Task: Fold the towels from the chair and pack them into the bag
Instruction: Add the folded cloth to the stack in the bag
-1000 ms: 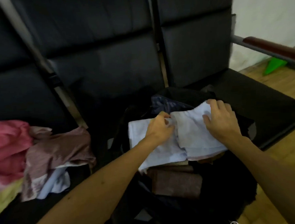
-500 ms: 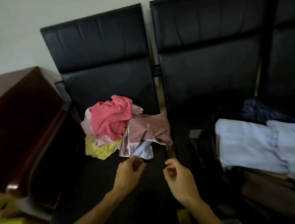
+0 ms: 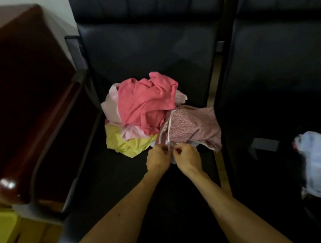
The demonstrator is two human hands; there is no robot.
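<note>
A heap of crumpled towels lies on the black chair seat point(image 3: 122, 187): a pink towel point(image 3: 146, 101) on top, a yellow towel point(image 3: 125, 141) at the lower left, a patterned mauve towel point(image 3: 191, 127) at the right. My left hand point(image 3: 157, 158) and my right hand point(image 3: 187, 157) sit side by side at the near edge of the mauve towel, and each pinches its white-trimmed hem. At the far right, folded light blue towels point(image 3: 317, 160) lie on the dark bag point(image 3: 279, 171), which is mostly lost in shadow.
A dark wooden cabinet point(image 3: 25, 81) stands left of the chair, its metal armrest point(image 3: 52, 140) between them. A yellow box point(image 3: 12, 234) sits at the lower left. A second black chair point(image 3: 282, 61) at the right holds the bag.
My view swung left from the bag to the towel heap. Both hands left the folded blue towels, reached forward and took hold of the mauve towel's near edge.
</note>
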